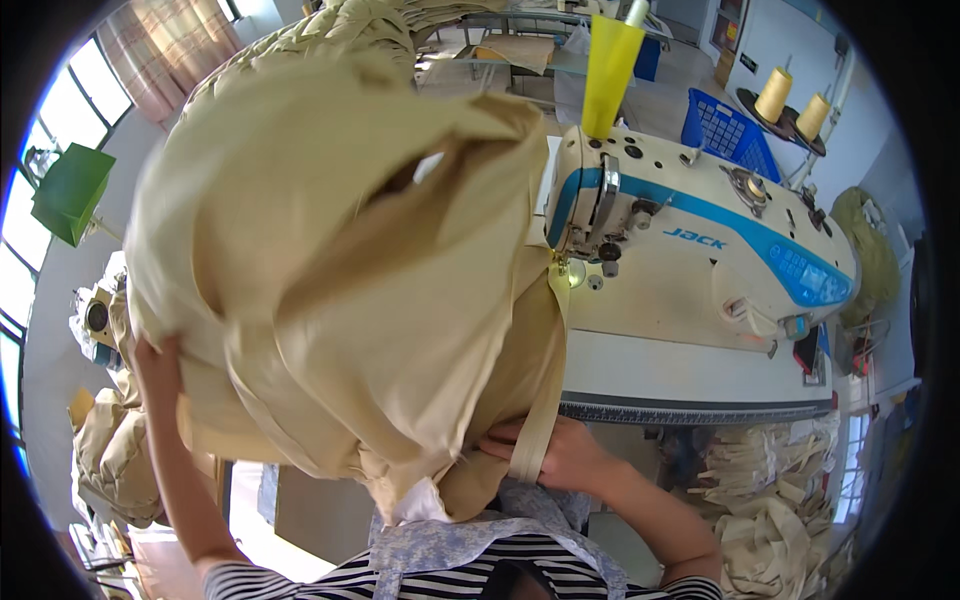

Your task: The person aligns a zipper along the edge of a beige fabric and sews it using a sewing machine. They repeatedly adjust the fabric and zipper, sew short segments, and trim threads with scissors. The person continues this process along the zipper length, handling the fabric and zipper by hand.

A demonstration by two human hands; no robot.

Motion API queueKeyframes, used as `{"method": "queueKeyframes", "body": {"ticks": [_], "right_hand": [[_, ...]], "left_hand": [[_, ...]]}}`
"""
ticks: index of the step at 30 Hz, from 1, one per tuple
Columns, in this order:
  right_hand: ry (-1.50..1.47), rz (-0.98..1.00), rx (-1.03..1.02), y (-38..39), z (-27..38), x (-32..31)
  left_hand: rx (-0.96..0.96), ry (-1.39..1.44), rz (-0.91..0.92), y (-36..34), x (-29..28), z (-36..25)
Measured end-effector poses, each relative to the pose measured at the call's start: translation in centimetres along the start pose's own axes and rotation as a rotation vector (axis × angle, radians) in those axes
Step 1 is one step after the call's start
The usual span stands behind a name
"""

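Note:
A large, folded piece of beige fabric (340,270) fills the left and middle of the view, its upper part raised and slightly blurred. My left hand (160,360) grips its left side, with the fingertips partly hidden. My right hand (550,450) is closed on the lower right of the fabric, beside a narrow beige band (540,400) that runs up toward the presser foot of a white and blue sewing machine (700,260). The fabric hides part of the machine's bed near the needle.
A yellow holder (610,75) stands atop the machine. Thread cones (772,95) and a blue crate (725,135) are behind it. Beige pieces lie piled at the left (115,460), at the lower right (760,530) and at the back (290,45). A green lamp (70,190) is at the left.

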State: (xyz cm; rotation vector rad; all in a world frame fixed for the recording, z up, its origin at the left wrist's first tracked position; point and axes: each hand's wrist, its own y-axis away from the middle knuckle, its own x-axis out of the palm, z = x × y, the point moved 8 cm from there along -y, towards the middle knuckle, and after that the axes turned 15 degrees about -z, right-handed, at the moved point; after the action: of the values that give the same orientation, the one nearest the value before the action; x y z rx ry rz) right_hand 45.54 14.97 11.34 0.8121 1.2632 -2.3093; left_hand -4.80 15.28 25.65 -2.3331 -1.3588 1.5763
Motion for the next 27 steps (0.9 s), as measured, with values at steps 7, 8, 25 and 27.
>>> {"method": "queueKeyframes", "body": {"ticks": [7,8,25,27], "right_hand": [[0.009,0.025,-0.148,5.6,2.4,-0.8],[0.021,0.019,-0.120,6.1,2.2,-0.8],[0.000,-0.201,0.108,-0.4,2.5,9.7],[-0.056,-0.150,0.158,-0.1,2.3,10.5]], "left_hand": [[0.315,-0.116,-0.049,12.9,6.6,8.9],[0.155,-0.083,0.177,12.8,10.1,11.8],[0.764,0.811,-0.771,-17.1,7.3,-22.7],[0.655,0.801,-0.721,-16.4,11.0,-20.9]]}}
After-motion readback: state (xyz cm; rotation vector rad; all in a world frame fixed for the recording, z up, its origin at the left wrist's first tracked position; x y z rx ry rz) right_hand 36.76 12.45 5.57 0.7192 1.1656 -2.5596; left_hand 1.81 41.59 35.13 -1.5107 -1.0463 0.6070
